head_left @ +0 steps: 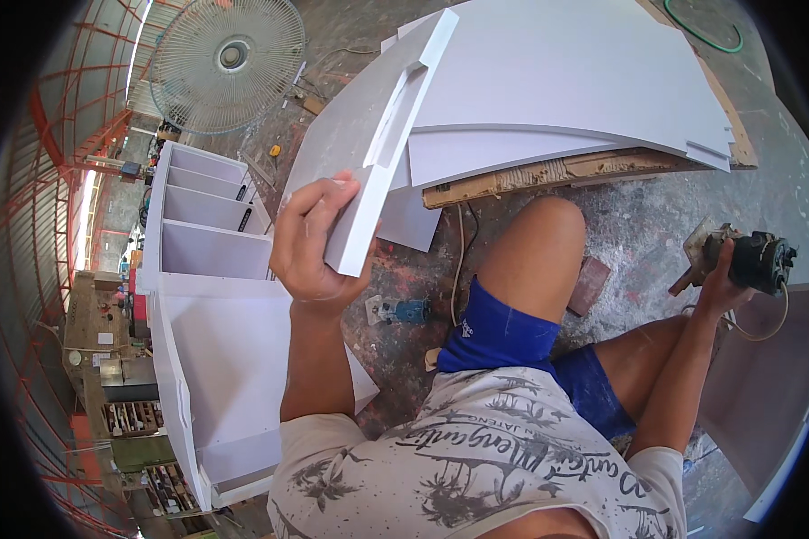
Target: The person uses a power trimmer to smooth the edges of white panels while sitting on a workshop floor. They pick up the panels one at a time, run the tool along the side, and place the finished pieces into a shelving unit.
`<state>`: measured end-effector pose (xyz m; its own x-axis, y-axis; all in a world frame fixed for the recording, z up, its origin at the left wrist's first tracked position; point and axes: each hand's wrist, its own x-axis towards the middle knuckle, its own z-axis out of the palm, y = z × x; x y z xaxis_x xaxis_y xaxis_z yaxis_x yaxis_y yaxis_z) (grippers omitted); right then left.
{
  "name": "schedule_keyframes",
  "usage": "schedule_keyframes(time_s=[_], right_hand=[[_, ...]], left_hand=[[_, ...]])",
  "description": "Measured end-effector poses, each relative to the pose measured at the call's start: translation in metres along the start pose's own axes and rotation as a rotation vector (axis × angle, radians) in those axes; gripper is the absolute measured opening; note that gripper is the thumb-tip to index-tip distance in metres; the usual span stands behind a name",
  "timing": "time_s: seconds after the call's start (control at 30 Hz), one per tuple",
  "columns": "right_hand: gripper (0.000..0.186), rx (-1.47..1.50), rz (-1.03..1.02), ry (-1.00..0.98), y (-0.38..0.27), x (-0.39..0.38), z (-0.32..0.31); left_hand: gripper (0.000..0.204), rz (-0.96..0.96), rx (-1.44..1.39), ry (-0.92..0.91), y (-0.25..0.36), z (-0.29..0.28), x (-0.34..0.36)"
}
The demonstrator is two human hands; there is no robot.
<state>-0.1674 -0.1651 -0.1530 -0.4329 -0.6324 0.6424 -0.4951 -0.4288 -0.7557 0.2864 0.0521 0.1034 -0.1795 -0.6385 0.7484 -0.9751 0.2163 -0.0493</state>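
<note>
My left hand grips the lower end of a white board held tilted up; its near edge has a long cut-out notch. My fingers curl over that edge. My right hand, at the right, is closed around a black power tool with a square metal base plate and a cord. Behind the board, more white panels lie stacked on a worn brown sheet.
White shelving units stand at left, beside a fan. A blue tool lies on the dusty floor, a reddish block by my knee. Cords run across the floor; another white panel is at right, a green hose top right.
</note>
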Motion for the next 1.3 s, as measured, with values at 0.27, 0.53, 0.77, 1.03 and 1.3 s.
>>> schedule_keyframes(time_s=[0.27,0.53,0.77,1.03,1.3], right_hand=[[0.03,-0.069,-0.076,-0.01,-0.011,0.003,-0.004],[0.03,0.058,0.005,0.0,0.002,0.001,-0.004],[0.03,0.04,-0.033,0.002,0.003,0.0,-0.004],[0.029,-0.038,-0.004,-0.031,0.003,0.0,-0.006],[0.028,-0.015,-0.039,-0.033,0.002,0.001,-0.003]], left_hand=[[0.042,0.042,0.014,0.004,0.005,0.008,-0.004],[0.04,0.039,0.018,0.014,0.005,0.006,-0.003],[0.038,-0.034,0.034,0.051,-0.007,-0.001,-0.005],[0.035,-0.123,0.075,0.154,-0.026,-0.011,-0.006],[0.032,-0.186,0.061,0.172,-0.041,-0.016,-0.011]])
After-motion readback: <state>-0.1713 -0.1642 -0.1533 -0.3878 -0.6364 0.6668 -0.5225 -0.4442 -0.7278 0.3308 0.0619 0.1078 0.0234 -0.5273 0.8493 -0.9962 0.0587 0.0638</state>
